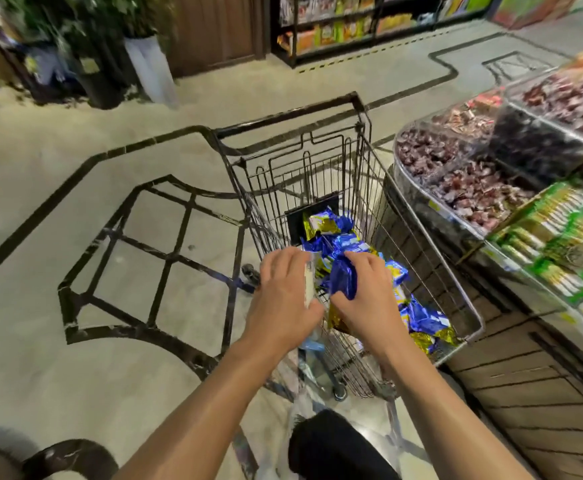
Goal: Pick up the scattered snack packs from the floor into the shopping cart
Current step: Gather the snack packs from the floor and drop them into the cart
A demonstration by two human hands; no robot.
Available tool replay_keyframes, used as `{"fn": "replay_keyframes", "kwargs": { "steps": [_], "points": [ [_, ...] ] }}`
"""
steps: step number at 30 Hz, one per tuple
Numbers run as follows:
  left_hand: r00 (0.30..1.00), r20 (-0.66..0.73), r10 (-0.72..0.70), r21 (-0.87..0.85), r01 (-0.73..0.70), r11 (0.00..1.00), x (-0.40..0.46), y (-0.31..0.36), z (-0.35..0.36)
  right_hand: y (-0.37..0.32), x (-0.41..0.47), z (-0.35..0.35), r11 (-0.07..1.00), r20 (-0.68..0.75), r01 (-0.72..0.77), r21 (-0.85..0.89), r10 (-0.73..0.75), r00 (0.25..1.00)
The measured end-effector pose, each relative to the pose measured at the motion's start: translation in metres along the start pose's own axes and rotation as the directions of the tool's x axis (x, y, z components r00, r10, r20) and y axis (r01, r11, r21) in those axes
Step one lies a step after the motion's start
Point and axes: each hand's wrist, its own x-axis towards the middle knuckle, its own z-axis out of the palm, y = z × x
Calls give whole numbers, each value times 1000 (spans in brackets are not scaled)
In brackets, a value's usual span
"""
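Observation:
A black wire shopping cart stands in front of me, and several blue and gold snack packs lie in its basket. Both hands are over the basket. My left hand grips a pale, blurred pack by its edge between thumb and fingers. My right hand holds a crumpled blue pack just above the pile. No snack packs show on the visible floor.
A display counter with clear bins of wrapped sweets and green boxes runs along the right, close to the cart. Potted plants and shelves stand at the back. Patterned tile floor stretches to the left.

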Motion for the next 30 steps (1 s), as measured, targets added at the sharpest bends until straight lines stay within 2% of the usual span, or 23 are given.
{"fn": "replay_keyframes", "kwargs": {
  "steps": [9,12,18,20,24,26,30],
  "points": [
    [997,54,62,4,-62,998,130,-24,9,10,109,30,989,-51,-92,115,98,994],
    [990,106,90,5,-91,996,174,-33,16,15,143,37,989,-61,-96,108,103,993],
    [962,221,162,-14,-163,987,253,-54,42,33,192,50,970,-94,-223,101,232,968],
    [943,238,233,-39,-231,972,284,-67,60,45,205,59,950,-105,-292,113,303,947],
    [884,359,299,-53,-300,952,341,-90,95,68,230,75,899,-213,-415,144,437,874],
    [857,368,359,-78,-357,931,366,-99,113,76,247,82,884,-288,-442,150,467,836],
    [816,450,362,-104,-355,929,405,-115,142,95,284,104,840,-326,-518,162,541,776]
  ]
}}
